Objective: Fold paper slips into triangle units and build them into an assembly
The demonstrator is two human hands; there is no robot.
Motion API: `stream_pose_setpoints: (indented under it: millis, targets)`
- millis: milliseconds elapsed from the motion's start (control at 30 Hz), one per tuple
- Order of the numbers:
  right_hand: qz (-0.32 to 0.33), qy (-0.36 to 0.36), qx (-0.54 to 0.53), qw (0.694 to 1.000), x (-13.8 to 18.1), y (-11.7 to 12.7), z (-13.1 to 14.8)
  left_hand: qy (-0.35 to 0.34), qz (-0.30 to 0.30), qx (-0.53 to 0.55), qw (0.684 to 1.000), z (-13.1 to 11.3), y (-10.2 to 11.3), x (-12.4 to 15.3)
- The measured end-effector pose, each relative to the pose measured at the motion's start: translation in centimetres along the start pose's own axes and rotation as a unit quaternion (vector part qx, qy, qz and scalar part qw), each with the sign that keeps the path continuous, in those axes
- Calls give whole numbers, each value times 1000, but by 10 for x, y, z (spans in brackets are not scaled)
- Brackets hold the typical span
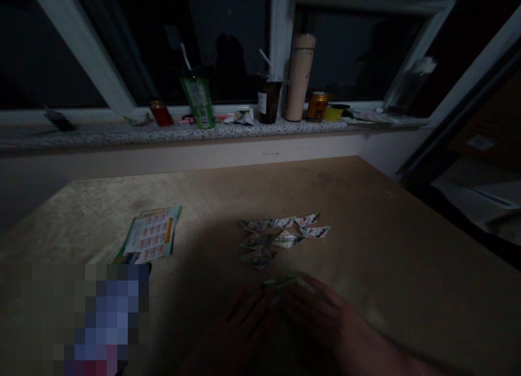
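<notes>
My left hand (246, 322) and my right hand (325, 313) meet low in the middle of the view, in deep shadow. Between their fingertips they hold a small piece of folded printed paper (280, 281), mostly covered by my fingers. Just beyond stand several small paper boats folded from printed sheets, grouped in uneven rows; one boat (258, 257) is closest to my hands, and another boat (285, 239) sits behind it. Off to the left lies a stack of printed paper sheets (150, 234).
The brown tabletop (391, 267) reaches to the wall under a window. On the speckled sill (134, 135) stand a green cup (197, 100), a dark cup (268, 100), a tall flask (299, 77) and an orange can (317, 106). A pixelated patch (109, 316) covers something at lower left.
</notes>
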State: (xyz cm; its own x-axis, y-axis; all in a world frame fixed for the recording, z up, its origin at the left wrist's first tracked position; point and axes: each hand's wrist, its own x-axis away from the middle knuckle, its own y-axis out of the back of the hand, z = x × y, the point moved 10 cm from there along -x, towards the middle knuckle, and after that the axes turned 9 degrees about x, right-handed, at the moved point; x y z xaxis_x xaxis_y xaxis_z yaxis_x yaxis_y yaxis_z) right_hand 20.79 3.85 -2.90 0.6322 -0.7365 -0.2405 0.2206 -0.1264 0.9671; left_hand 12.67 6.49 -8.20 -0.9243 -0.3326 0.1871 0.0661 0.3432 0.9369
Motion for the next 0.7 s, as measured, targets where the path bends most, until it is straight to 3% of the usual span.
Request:
stream_pose_setpoints:
  millis: [267, 433, 700]
  targets:
    - [118, -50, -100, 987, 11, -23, -11, 10, 25, -37, 999, -4, 3, 0]
    - [121, -68, -127, 982, 11, -19, -14, -3, -32, -97, 995, -3, 0, 8]
    - [103, -56, -112, 987, 11, -20, -14, -41, -51, -146, 987, -2, -5, 13]
